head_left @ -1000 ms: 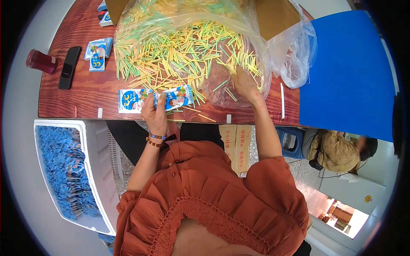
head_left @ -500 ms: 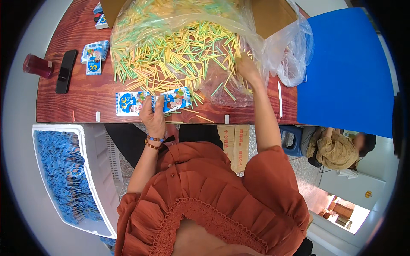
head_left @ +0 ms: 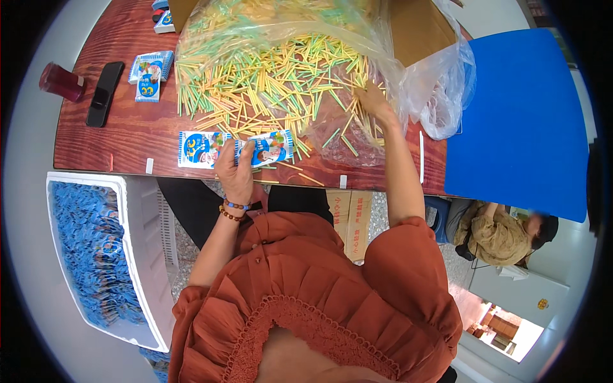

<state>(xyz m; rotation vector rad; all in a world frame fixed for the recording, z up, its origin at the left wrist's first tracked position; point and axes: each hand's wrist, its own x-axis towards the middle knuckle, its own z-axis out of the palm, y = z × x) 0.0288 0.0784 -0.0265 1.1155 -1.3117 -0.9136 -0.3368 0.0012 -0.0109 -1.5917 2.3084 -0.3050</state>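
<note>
My left hand (head_left: 235,175) is closed on blue-and-white packets at the table's near edge. One packet (head_left: 203,150) sticks out on its left side, another packet (head_left: 273,147) on its right, under the thumb. A wide heap of thin yellow, green and orange sticks (head_left: 274,96) spills from a large clear plastic bag (head_left: 281,32). Over at the heap's right side, my right hand (head_left: 375,103) reaches in with its fingers drawn together among the sticks. Whatever those fingertips hold is too small to make out.
Left on the table are a small stack of packets (head_left: 150,76), a black phone (head_left: 105,94) and a dark red jar (head_left: 62,82). A white foam box (head_left: 137,255) full of blue packets stands below. Rightward lie a crumpled clear bag (head_left: 440,102) and a blue board (head_left: 517,121); a person (head_left: 498,236) sits beyond.
The whole view has shifted slightly. My right hand stays at the heap's right side, its fingers slightly changed in pose. The left hand still holds the packets, now tilted a little differently.
</note>
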